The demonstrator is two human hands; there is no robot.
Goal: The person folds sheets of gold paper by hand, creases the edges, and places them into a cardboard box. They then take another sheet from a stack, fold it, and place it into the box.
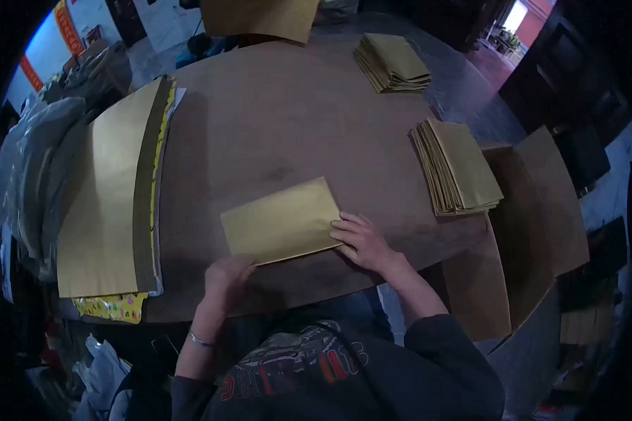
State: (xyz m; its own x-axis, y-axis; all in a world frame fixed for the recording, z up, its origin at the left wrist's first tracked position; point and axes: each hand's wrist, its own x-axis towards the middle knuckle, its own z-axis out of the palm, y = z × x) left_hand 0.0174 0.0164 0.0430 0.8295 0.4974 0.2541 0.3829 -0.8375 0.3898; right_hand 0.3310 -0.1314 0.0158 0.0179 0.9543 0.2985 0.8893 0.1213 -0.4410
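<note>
A folded sheet of brown kraft paper [281, 221] lies at a slant on the table near its front edge. My right hand [361, 241] grips its right end, with the fingers bent together over the edge and the thumb side low. Close to the paper's near left corner is my left hand [228, 278]. It is smeared by motion, so its fingers and any contact with the paper cannot be made out.
A tall stack of flat kraft sheets [109, 189] lies left on the brown table [260, 112], over yellow printed wrapping [112, 307]. Folded paper piles stand at the right [460, 168] and back right [393, 63]. An open cardboard box [477, 281] adjoins the right edge. Grey plastic [42, 161] bulges far left.
</note>
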